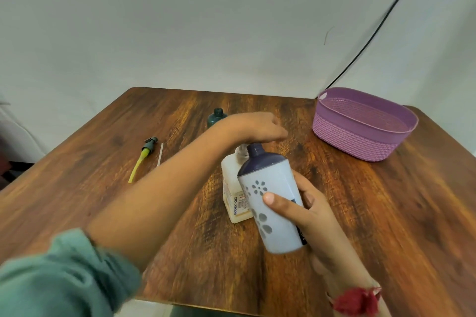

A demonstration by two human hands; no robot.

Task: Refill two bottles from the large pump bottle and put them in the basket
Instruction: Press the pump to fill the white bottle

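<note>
At the middle of the wooden table (360,213), the right hand (309,208) grips the white bottle (270,193) round its waist, tilting its neck to the spout of the large pump bottle (231,188), while the left hand (252,126) presses loose-fingered on its head. The plastic looks light, stiff and slippery, so mid-body seems the surest hold. The purple basket (347,141) sits far right, before a plain wall (206,20).

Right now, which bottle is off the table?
The purple-topped flower-print bottle, gripped by the right hand; the pump bottle and green bottle stand on the table.
</note>
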